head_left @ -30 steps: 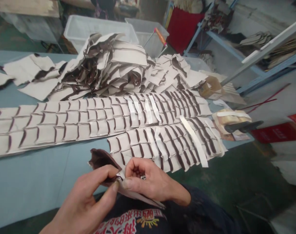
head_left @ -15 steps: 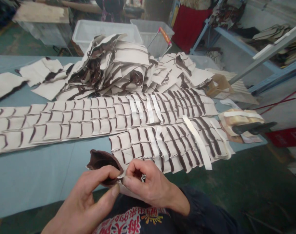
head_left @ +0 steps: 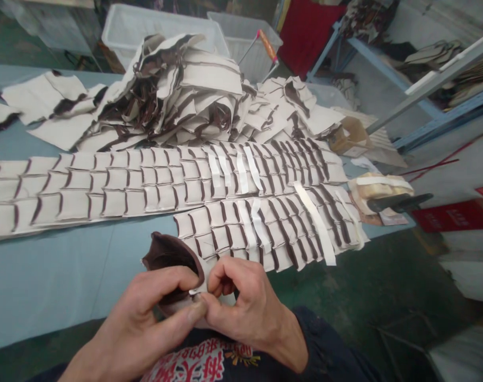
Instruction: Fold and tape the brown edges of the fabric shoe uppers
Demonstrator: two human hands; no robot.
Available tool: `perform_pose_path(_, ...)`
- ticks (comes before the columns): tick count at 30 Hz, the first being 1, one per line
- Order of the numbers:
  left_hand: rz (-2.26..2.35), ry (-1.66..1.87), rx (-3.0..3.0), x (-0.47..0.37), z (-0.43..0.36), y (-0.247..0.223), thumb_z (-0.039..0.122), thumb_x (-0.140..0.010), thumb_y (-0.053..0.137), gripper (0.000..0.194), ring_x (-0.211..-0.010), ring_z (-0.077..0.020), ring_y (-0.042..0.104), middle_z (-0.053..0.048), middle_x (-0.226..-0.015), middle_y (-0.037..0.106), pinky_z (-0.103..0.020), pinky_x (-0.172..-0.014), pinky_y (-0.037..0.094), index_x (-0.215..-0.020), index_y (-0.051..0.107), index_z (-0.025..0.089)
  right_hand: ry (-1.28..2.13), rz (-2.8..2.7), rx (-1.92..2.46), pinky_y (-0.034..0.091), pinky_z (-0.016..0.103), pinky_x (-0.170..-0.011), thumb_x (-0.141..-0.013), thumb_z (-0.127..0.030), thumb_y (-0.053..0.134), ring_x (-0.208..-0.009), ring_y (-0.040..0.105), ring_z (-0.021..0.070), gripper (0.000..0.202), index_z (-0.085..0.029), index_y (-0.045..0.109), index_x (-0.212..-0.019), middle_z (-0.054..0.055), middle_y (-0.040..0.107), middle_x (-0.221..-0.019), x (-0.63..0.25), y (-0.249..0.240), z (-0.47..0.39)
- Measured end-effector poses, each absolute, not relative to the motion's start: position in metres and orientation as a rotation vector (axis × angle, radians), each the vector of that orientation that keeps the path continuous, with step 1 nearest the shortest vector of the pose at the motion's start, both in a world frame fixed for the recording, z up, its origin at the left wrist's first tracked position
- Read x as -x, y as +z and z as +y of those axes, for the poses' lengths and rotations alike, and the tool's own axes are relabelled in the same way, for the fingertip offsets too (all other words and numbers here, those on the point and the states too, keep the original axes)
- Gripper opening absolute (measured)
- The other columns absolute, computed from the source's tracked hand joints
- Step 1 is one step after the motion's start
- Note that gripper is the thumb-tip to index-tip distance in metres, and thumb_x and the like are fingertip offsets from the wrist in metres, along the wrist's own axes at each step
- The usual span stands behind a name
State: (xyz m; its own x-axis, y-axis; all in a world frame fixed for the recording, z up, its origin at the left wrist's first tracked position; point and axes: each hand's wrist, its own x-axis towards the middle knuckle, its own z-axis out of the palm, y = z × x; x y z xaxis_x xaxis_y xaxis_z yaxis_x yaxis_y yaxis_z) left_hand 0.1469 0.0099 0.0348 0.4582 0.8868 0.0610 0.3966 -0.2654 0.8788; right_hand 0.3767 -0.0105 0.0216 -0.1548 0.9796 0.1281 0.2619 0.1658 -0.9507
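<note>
A piece of fabric [head_left: 173,250], dark brown on one side and off-white on the other, is curled up between my two hands near my body. My left hand [head_left: 146,307] pinches its edge, thumb and forefinger on either side. Right beside it, my right hand [head_left: 245,307] is closed on the same edge with thumb and bent fingers. The fingertips of both hands nearly meet, and a small whitish bit shows between them. Just beyond lies a stitched panel [head_left: 225,228], off-white with dark brown ridges and pale strips across it.
A longer panel [head_left: 117,183] of the same kind stretches across the blue table [head_left: 66,281]. Behind it rises a heap of off-white and brown pieces [head_left: 209,74]. Plastic bins [head_left: 122,24], a small cardboard box [head_left: 348,138] and a dark-handled object [head_left: 400,202] stand around.
The view has shifted slightly, so the table's things sit a little higher and further left. My fingertips have come closer together on the fabric edge, which both hands still hold.
</note>
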Motion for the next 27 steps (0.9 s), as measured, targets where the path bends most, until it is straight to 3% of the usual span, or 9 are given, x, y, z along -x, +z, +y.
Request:
perform_pose_path(3,1.104,0.724,-1.766,-0.145,0.012,0.030,0.044,-0.117,0.076,0.043,-0.060,-0.0157,0.064,0.004,-0.069,0.072,-0.023,-0.060,0.050,-0.079,0.077,0.024,1.195,-1.487,1.277,0.046,0.025,-0.061,-0.098,-0.035,0.083,-0.061,0.061,0.0129,0.029,-0.027,0.059,-0.084,-0.006,0.064,-0.070,-0.371,0.023,-0.013)
perform_pose_path(10,1.235,0.762,-1.652,-0.145,-0.002,0.020,0.047,-0.117,0.077,0.036,-0.071,-0.0197,0.074,0.001,-0.080,0.082,-0.024,-0.071,0.061,-0.089,0.086,0.025,1.445,-1.345,1.397,0.050,0.026,-0.062,-0.100,-0.042,0.076,-0.065,0.062,0.0152,0.026,-0.028,0.059,-0.087,-0.003,0.069,-0.074,-0.367,0.025,-0.013)
perform_pose_path(14,1.339,0.802,-1.623,-0.151,-0.007,0.015,0.053,-0.116,0.074,0.037,-0.075,-0.0228,0.074,-0.001,-0.084,0.081,-0.027,-0.074,0.065,-0.094,0.085,0.026,1.408,-1.345,1.417,0.053,0.027,-0.064,-0.102,-0.046,0.074,-0.065,0.063,0.0157,0.028,-0.029,0.057,-0.088,-0.002,0.069,-0.075,-0.364,0.019,-0.014)
perform_pose_path(24,1.361,0.819,-1.541,-0.166,-0.017,0.024,0.047,-0.120,0.068,0.033,-0.081,-0.0226,0.066,0.001,-0.090,0.076,-0.030,-0.090,0.063,-0.095,0.078,0.027,1.440,-1.332,1.371,0.050,0.026,-0.059,-0.106,-0.049,0.072,-0.064,0.061,0.0153,0.027,-0.029,0.057,-0.094,-0.004,0.066,-0.073,-0.362,-0.003,-0.028)
perform_pose_path(27,1.277,0.769,-1.624,-0.163,-0.015,0.023,0.047,-0.124,0.065,0.039,-0.076,-0.0217,0.065,0.001,-0.084,0.074,-0.029,-0.085,0.063,-0.093,0.078,0.026,1.476,-1.353,1.352,0.047,0.025,-0.059,-0.107,-0.049,0.076,-0.065,0.060,0.0149,0.029,-0.028,0.060,-0.095,-0.005,0.065,-0.073,-0.371,-0.001,-0.031)
